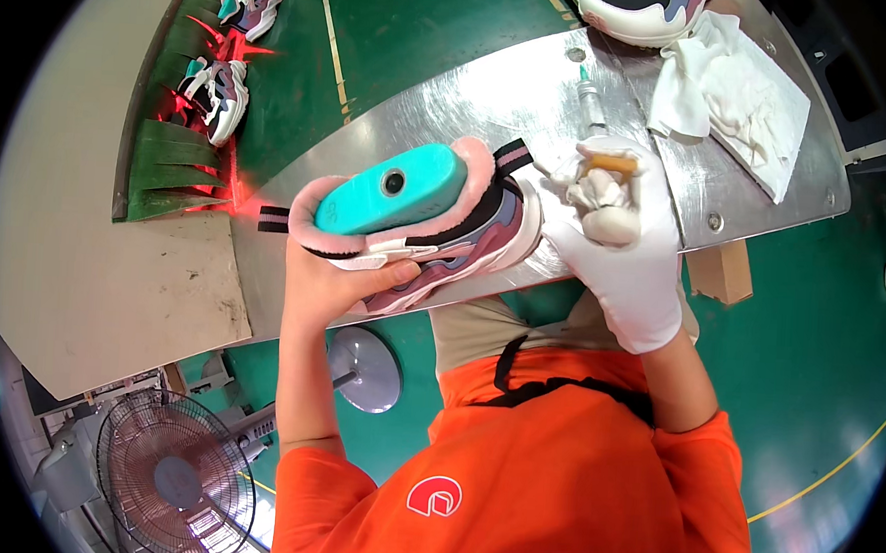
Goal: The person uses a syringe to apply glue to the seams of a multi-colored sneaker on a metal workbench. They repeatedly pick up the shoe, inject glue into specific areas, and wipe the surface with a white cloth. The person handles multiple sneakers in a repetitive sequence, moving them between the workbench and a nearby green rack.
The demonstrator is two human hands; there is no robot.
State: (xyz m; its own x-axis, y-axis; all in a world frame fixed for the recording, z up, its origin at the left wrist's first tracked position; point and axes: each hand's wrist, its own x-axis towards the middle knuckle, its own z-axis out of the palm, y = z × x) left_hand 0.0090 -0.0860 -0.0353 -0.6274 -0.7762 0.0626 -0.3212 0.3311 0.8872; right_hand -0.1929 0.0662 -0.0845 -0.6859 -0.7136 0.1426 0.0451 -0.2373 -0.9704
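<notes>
Seen from above, a person in an orange shirt works at a shiny metal table (492, 104) that runs diagonally across the view. Two hands are visible. The bare left hand (338, 276) is closed around the underside of one pink, purple and white sneaker with a turquoise plastic last inside it (416, 215), thumb pressed on the shoe's side; the shoe lies tilted over the table's near edge. The right hand, in a white cloth glove (620, 236), is curled shut around a crumpled white rag (593, 189) and a small orange-tipped tool (609, 163), held against the heel end of the shoe.

Counting shoes: four show in all. One is in hand, one white-soled sneaker (642, 9) sits at the far edge of the table, and two more matching sneakers (222, 90) (255, 1) lie on a green slatted conveyor (164, 152) to the left, lit by red light.

One clear syringe with a green tip (591, 99) lies on the table just beyond the gloved hand. One rumpled white cloth (733, 96) covers the table's right end.

Bare metal lies open in the table's middle, between shoe and far sneaker. Below the near edge are green floor, one round stool base (366, 368) and one standing fan (174, 473) at lower left
</notes>
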